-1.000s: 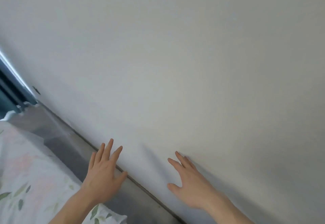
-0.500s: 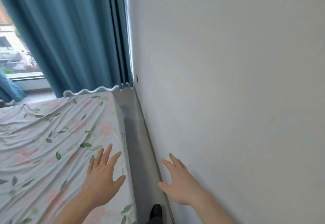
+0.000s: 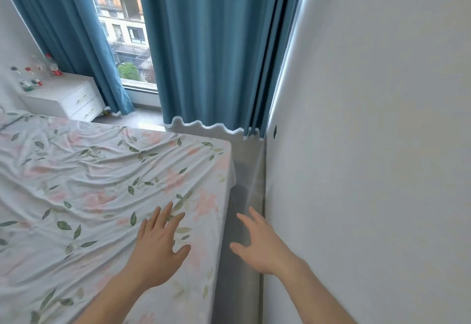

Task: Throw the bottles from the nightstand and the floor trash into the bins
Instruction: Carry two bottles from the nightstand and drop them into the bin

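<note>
The bed (image 3: 76, 183) wears a thin, creased cloth sheet, matt, printed with leaves and pale flowers. The curtains (image 3: 209, 51) are heavy teal cloth with a faint sheen. The nightstand (image 3: 74, 94) is smooth white with metal-looking handles. The wall (image 3: 369, 145) is matt painted plaster; the floor (image 3: 239, 221) is smooth grey, slightly glossy.

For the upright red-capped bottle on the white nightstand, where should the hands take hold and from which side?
Judging from afar: grip the red-capped bottle around its body below the cap, coming from the nightstand's open bed-facing side, since it stands upright with wall and curtain behind. Details are too small to refine. The left hand and right hand are empty, far away.
</note>
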Demonstrator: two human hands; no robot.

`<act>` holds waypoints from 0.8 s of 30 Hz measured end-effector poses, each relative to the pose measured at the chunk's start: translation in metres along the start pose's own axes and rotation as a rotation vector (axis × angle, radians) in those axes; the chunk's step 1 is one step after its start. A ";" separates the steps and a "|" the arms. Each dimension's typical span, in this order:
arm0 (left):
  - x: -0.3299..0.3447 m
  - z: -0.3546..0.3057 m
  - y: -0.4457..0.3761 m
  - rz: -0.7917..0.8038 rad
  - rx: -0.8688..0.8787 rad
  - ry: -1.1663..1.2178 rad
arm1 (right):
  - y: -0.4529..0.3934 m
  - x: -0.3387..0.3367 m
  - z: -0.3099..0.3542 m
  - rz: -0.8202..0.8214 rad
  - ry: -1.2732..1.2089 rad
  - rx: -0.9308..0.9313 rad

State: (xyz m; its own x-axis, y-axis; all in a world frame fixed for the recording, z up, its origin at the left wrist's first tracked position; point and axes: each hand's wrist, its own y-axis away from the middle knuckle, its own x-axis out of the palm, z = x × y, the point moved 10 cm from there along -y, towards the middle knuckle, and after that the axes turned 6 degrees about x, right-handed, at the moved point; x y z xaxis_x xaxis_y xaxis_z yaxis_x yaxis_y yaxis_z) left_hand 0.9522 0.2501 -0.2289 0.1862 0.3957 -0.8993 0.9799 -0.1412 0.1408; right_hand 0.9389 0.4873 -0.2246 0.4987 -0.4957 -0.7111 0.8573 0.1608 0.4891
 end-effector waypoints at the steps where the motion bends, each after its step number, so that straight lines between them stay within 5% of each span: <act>1: -0.009 0.004 -0.008 -0.014 -0.018 0.005 | -0.013 -0.007 0.007 0.012 0.016 -0.013; 16: -0.092 0.106 -0.046 -0.177 -0.377 -0.006 | -0.169 -0.036 0.151 0.218 0.351 -0.364; 24: -0.096 0.136 -0.139 -0.221 -0.594 0.044 | -0.298 -0.078 0.204 0.316 0.463 -0.530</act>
State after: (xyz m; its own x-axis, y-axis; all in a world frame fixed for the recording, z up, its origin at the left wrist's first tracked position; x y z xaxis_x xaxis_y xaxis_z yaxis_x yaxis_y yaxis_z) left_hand 0.7887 0.1085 -0.2181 -0.0343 0.3966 -0.9173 0.8656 0.4705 0.1711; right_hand 0.6180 0.3039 -0.2119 0.6326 0.0302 -0.7739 0.5541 0.6804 0.4796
